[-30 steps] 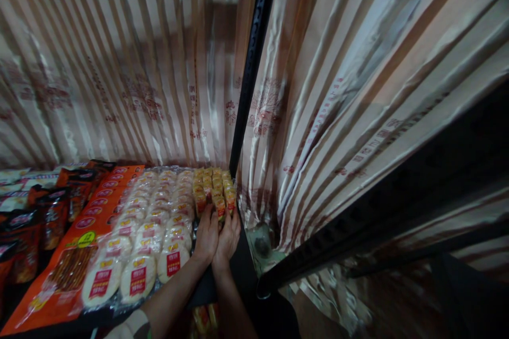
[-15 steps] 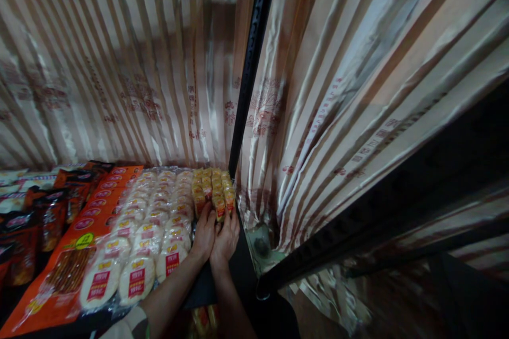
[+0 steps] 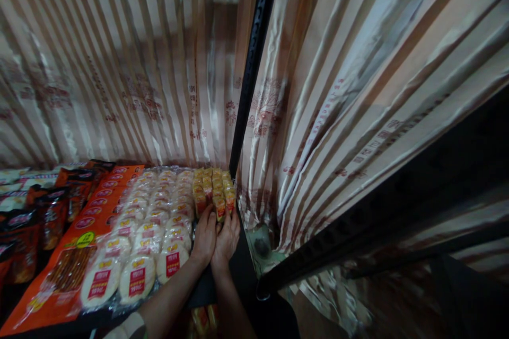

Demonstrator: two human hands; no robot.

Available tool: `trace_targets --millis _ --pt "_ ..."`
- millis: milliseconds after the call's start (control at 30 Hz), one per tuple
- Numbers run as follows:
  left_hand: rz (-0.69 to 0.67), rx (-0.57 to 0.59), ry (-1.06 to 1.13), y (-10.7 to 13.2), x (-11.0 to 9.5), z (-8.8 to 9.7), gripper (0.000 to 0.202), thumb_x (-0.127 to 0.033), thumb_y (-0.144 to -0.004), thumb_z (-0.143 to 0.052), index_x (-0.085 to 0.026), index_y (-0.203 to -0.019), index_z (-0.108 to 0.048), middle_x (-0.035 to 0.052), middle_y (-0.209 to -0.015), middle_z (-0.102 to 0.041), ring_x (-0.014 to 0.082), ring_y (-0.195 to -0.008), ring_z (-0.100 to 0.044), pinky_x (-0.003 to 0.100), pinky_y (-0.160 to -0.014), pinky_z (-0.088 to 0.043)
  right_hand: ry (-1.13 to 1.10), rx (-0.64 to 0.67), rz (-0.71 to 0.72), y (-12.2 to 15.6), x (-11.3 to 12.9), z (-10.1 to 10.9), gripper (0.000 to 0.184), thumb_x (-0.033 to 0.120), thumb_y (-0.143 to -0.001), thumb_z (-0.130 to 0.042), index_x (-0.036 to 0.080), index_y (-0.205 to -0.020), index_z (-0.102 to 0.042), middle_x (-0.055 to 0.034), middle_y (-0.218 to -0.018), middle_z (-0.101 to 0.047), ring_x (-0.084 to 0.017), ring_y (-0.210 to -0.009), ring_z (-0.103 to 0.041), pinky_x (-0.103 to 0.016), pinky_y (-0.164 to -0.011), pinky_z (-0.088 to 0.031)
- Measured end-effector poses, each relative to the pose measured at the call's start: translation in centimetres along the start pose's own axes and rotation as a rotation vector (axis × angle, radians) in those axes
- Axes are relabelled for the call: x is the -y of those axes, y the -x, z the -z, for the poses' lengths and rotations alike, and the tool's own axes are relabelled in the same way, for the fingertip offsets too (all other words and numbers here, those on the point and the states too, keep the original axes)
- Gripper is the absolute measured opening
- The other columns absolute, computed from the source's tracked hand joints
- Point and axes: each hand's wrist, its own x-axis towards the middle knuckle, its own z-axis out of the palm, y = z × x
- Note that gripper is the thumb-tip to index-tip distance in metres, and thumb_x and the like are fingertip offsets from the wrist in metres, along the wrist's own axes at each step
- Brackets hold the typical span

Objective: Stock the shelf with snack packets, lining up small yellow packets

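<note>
Small yellow snack packets with red labels stand in short rows at the shelf's far right end. My left hand and my right hand are side by side at the front of these rows, wrists nearly touching. Both sets of fingers are closed around the front packet, which shows between them; my fingertips' undersides are hidden. Just left of my left hand are rows of round white rice crackers in clear wrappers with red labels.
Orange snack bags and darker orange-and-black bags fill the shelf's left. A black perforated post rises at the shelf corner. Striped printed curtains hang behind and right. A dark rail crosses at right. More yellow packets show below the shelf.
Both hands stay at the front of the yellow packets with almost no movement. The view has shifted very slightly.
</note>
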Motion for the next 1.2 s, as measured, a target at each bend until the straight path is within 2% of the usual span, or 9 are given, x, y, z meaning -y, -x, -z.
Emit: trace_targets --millis 133,233,300,600,767,1000,1200 --pt "-0.057 -0.138 -0.086 0.8 0.7 0.3 0.04 -0.025 -0.086 -0.036 -0.01 -0.12 -0.052 0.0158 -0.131 -0.051 0.0227 -0.126 -0.043 0.04 -0.11 -0.028 -0.002 -0.008 0.0 -0.1 0.0 -0.1 0.052 0.018 -0.078 -0.035 0.012 -0.126 -0.052 -0.0143 -0.137 -0.044 -0.026 -0.127 -0.036 -0.041 -0.098 -0.035" --pt "-0.134 -0.214 -0.134 0.9 1.0 0.6 0.041 -0.023 -0.084 -0.039 -0.014 -0.122 -0.05 0.0124 -0.132 -0.05 0.0232 -0.129 -0.039 0.041 -0.111 -0.027 -0.004 -0.012 0.001 -0.1 0.1 -0.1 0.053 0.018 -0.077 -0.036 0.012 -0.127 -0.051 -0.0146 -0.137 -0.044 -0.026 -0.126 -0.036 -0.041 -0.098 -0.034" --pt "-0.138 -0.234 -0.155 0.8 1.1 0.7 0.041 -0.022 -0.082 -0.04 -0.017 -0.122 -0.049 0.0112 -0.132 -0.05 0.0238 -0.129 -0.039 0.042 -0.111 -0.027 -0.003 -0.002 0.002 0.0 0.2 0.0 0.053 0.018 -0.077 -0.036 0.011 -0.128 -0.051 -0.0151 -0.138 -0.043 -0.027 -0.126 -0.036 -0.042 -0.098 -0.034" --pt "-0.038 -0.169 -0.244 -0.3 0.4 0.1 0.047 -0.016 -0.08 -0.039 -0.004 -0.125 -0.045 0.0187 -0.134 -0.046 0.0234 -0.128 -0.04 0.037 -0.11 -0.028 -0.019 0.006 -0.017 -0.1 0.0 0.0 0.054 0.016 -0.077 -0.036 0.015 -0.129 -0.049 -0.0131 -0.14 -0.042 -0.026 -0.127 -0.035 -0.042 -0.095 -0.035" --pt "-0.004 -0.134 -0.248 -0.6 0.2 -0.1 0.045 -0.021 -0.083 -0.039 -0.006 -0.125 -0.046 0.0184 -0.131 -0.051 0.0238 -0.123 -0.046 0.038 -0.106 -0.033 -0.02 0.02 0.003 -0.1 -0.3 -0.1 0.052 0.015 -0.079 -0.034 0.015 -0.129 -0.049 -0.0142 -0.14 -0.041 -0.026 -0.128 -0.034 -0.042 -0.096 -0.036" --pt "-0.045 -0.171 -0.357 -0.3 0.7 -0.1 0.048 -0.016 -0.079 -0.04 -0.001 -0.124 -0.045 0.021 -0.136 -0.046 0.0248 -0.131 -0.037 0.038 -0.111 -0.025 -0.006 0.021 -0.004 0.0 -0.4 -0.2 0.052 0.016 -0.079 -0.036 0.015 -0.129 -0.049 -0.0147 -0.141 -0.04 -0.027 -0.128 -0.034 -0.042 -0.097 -0.036" --pt "-0.059 -0.157 -0.373 -0.3 1.1 -0.5 0.044 -0.02 -0.082 -0.039 -0.008 -0.123 -0.049 0.0166 -0.13 -0.052 0.0223 -0.125 -0.045 0.037 -0.109 -0.03 -0.015 0.022 0.013 -0.1 -0.6 -0.2 0.051 0.019 -0.082 -0.035 0.015 -0.131 -0.047 -0.0149 -0.14 -0.041 -0.026 -0.128 -0.034 -0.041 -0.095 -0.037"
